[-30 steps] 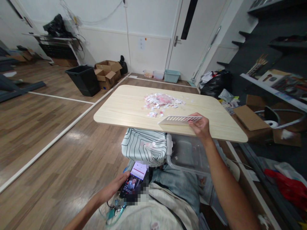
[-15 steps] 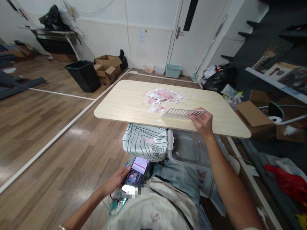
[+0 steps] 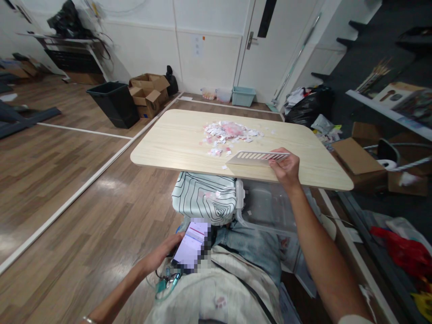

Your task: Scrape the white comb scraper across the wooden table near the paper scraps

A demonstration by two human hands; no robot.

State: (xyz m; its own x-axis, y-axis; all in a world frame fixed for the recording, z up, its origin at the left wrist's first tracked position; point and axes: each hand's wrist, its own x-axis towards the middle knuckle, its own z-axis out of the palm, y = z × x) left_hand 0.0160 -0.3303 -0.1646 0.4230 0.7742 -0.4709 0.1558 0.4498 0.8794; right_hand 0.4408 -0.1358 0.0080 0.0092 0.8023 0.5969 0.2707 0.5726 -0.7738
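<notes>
Over the bench [image 3: 168, 144], my right grip [image 3: 286, 169] pinches the seemingly light, stiff slotted panel [image 3: 243, 161] by one end; my left grip [image 3: 168, 246] I can't tell.

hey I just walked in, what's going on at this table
The person's right hand grips a pale slotted piece at the near side of a light wooden tabletop. Beyond it lies a heap of small white and pink scraps, with a few strays closer in. The left hand is at the edge of a lit phone by the lap. A clear plastic bin sits below the table's near edge.
</notes>
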